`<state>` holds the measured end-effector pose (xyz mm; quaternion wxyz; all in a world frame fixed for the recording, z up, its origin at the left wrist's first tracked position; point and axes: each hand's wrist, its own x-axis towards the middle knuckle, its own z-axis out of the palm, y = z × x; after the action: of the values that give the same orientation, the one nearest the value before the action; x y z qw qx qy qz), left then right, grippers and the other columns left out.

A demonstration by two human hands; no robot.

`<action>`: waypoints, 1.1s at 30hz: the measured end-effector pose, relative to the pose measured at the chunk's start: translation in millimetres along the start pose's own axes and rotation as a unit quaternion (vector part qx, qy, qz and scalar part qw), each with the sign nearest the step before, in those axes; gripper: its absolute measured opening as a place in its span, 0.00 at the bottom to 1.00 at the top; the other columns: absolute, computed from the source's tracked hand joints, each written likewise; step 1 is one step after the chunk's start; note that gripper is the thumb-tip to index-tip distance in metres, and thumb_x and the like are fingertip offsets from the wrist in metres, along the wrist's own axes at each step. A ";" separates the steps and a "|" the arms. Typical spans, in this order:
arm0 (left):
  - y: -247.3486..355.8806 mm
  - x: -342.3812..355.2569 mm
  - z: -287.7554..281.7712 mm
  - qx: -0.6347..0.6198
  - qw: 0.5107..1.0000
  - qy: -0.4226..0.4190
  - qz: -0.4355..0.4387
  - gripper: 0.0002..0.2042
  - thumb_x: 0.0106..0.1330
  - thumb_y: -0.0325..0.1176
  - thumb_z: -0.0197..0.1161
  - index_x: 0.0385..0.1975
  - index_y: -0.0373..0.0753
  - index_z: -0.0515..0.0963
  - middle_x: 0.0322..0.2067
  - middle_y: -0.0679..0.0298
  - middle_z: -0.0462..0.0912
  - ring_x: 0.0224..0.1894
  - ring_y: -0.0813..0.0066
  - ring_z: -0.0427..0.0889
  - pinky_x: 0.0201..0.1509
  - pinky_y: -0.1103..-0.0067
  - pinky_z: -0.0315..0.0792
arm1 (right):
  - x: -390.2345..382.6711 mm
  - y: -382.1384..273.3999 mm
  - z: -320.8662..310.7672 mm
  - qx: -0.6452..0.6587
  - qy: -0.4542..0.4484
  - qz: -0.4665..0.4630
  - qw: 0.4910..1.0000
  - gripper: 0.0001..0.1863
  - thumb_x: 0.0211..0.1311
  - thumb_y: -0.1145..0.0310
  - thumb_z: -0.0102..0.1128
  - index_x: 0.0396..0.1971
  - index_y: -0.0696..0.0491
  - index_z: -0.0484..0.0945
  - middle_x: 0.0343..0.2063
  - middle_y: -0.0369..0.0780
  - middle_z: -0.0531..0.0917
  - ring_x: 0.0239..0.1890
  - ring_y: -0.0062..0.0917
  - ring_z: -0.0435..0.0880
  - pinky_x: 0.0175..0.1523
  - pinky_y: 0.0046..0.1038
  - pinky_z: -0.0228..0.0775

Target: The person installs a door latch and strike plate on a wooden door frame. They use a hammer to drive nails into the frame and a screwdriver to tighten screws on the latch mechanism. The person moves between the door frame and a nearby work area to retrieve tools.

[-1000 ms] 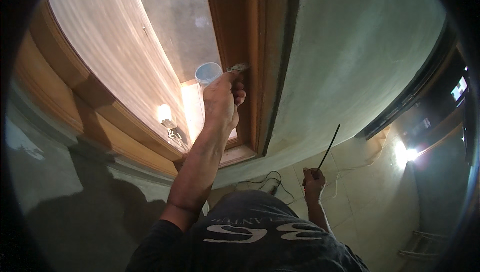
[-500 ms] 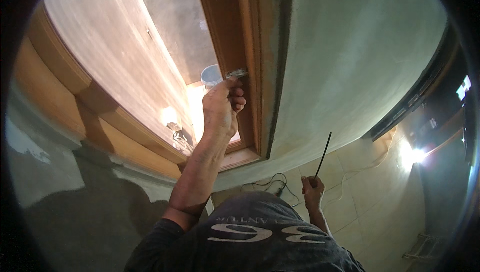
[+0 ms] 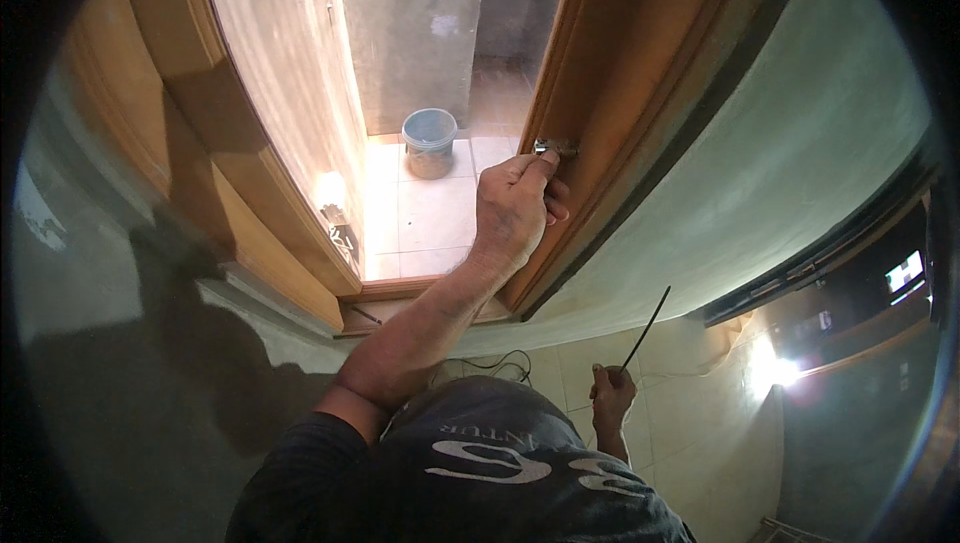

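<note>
My left hand reaches up to the right jamb of a brown wooden door frame. Thumb and fingers are pinched at a small shiny metal plate lying against the jamb; the fingertips partly cover it, so its exact kind cannot be made out. Lower and to the right, my right hand is closed around the lower end of a thin dark rod. The rod tilts up and to the right, touching nothing else that shows.
Through the doorway, a translucent bucket stands on pale floor tiles. A bright light glows by the left jamb. Dark cable lies on the floor ahead of me. Another lamp shines at the right, beyond the greenish wall.
The view has swung so that the doorway, jamb and left hand appear further right, and more of the tiled floor shows. Both hands keep their holds.
</note>
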<state>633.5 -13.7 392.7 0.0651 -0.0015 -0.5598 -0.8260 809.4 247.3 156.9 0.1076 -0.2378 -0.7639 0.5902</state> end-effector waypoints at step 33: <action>-5.8 12.7 -6.9 -0.184 0.972 -0.090 -0.116 0.13 0.74 0.39 0.61 0.29 0.38 0.77 0.19 0.62 0.79 0.14 0.76 0.74 0.17 0.81 0.63 | -39.3 -33.3 11.6 -0.021 0.013 -0.070 0.997 0.10 0.64 0.70 0.72 0.27 0.55 0.79 0.16 0.30 0.76 0.17 0.12 0.70 0.24 0.20 0.62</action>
<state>620.7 -19.3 385.7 -0.0833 -0.0224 -0.3980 -0.9133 830.3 211.8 190.0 0.1540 -0.1934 -0.7895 0.5618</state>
